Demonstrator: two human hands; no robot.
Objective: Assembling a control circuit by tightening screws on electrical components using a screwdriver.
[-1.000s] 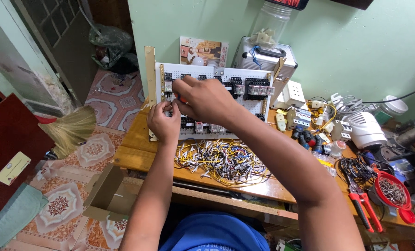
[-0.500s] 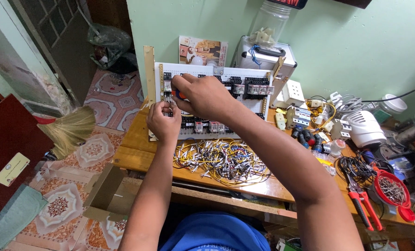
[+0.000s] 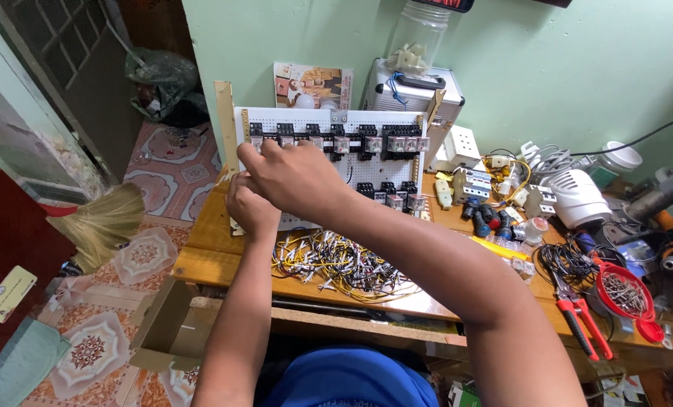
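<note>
At the white panel's left edge, both hands work close together. Left hand steadies it, fingers curled; right hand pinches something hidden. Loose wires lie on the worktop below.

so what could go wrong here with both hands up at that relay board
The white perforated relay board stands propped upright on the wooden bench; the left hand and right hand pressing at its left edge might tip it back.

The right forearm crosses above the loose yellow and black wire bundle, so it could snag or sweep wires off the bench.

The hands hide the exact spot being worked.
</note>
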